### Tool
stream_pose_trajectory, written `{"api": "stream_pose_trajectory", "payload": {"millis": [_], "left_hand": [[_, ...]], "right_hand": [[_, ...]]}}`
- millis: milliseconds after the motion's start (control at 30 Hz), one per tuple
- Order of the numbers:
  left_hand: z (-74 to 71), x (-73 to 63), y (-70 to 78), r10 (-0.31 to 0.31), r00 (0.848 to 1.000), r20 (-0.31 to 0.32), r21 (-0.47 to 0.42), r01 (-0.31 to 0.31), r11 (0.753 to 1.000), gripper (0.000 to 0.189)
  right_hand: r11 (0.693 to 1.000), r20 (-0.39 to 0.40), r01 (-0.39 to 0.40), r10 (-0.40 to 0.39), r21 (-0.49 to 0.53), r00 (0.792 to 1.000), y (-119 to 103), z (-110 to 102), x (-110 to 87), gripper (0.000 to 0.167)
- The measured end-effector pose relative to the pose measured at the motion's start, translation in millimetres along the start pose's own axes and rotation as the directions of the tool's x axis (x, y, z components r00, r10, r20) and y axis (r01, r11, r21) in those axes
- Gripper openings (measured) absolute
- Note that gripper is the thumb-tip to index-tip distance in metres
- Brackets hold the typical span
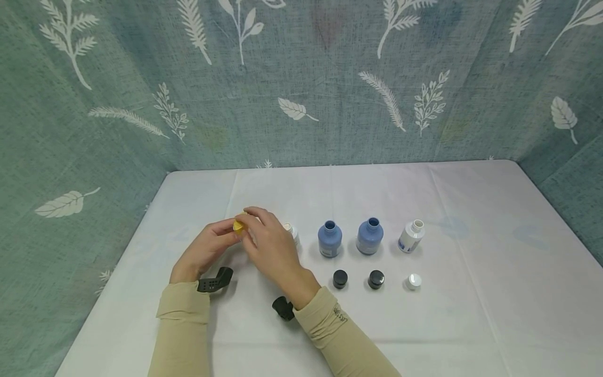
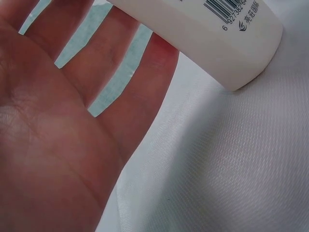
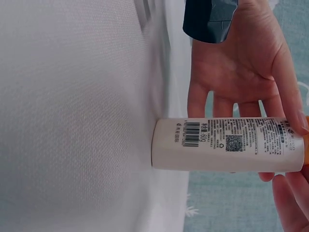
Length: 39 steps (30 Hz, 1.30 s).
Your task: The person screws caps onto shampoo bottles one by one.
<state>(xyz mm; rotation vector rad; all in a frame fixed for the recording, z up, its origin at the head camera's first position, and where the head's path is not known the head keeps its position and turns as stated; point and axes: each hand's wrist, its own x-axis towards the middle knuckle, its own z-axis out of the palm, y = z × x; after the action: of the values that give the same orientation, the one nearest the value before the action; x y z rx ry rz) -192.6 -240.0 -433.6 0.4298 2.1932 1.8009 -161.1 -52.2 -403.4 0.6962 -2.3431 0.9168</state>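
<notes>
Head view, hands: I am holding a white bottle (image 1: 291,231) upright on the table (image 1: 471,324). My left hand (image 1: 204,251) is steadying it from the side, and my right hand (image 1: 268,243) is pinching the yellow cap (image 1: 238,225) at its top with curled fingertips.
Head view, step: I judge I am working the yellow cap; tightening or loosening, I cannot tell.
Head view, next move: it is calling for a firm hold low on the white bottle while the top fingers are twisting.
Head view, row: two blue bottles (image 1: 330,239) and a small white bottle (image 1: 411,236) are standing open, with two black caps (image 1: 340,278) and a white cap (image 1: 413,281) lying in front of them.
Left wrist view: my left fingers (image 2: 145,87) are lying straight and slightly spread, the nearest one touching the white bottle's wall; its base is resting on the cloth.
Left wrist view, writing: a barcode (image 2: 231,9) is showing, with digits beginning 6 927382 and some Chinese characters below.
Right wrist view: my right fingertips (image 3: 289,203) are closing on the orange-yellow cap end, at the frame's edge.
Right wrist view, writing: a barcode (image 3: 192,134), a QR code (image 3: 233,143) and dense small print are showing, too fine to read.
</notes>
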Motion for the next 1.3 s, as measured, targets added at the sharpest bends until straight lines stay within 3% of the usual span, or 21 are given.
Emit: {"api": "stream_pose_trajectory", "payload": {"millis": [567, 1300], "left_hand": [[1.3, -1.1, 4.3, -0.038, 0.999, -0.016, 0.024, 0.038, 0.999, 0.038], [2.5, -1.2, 4.4, -0.029, 0.999, -0.019, 0.01, 0.029, 1.0, 0.038]], "right_hand": [[1.0, -0.027, -0.022, 0.022, 0.008, 0.999, 0.3, -1.4, 0.0, 0.02], [1.0, -0.044, -0.017, 0.017, 0.009, 0.999, 1.2, -2.3, -0.4, 0.021]]}}
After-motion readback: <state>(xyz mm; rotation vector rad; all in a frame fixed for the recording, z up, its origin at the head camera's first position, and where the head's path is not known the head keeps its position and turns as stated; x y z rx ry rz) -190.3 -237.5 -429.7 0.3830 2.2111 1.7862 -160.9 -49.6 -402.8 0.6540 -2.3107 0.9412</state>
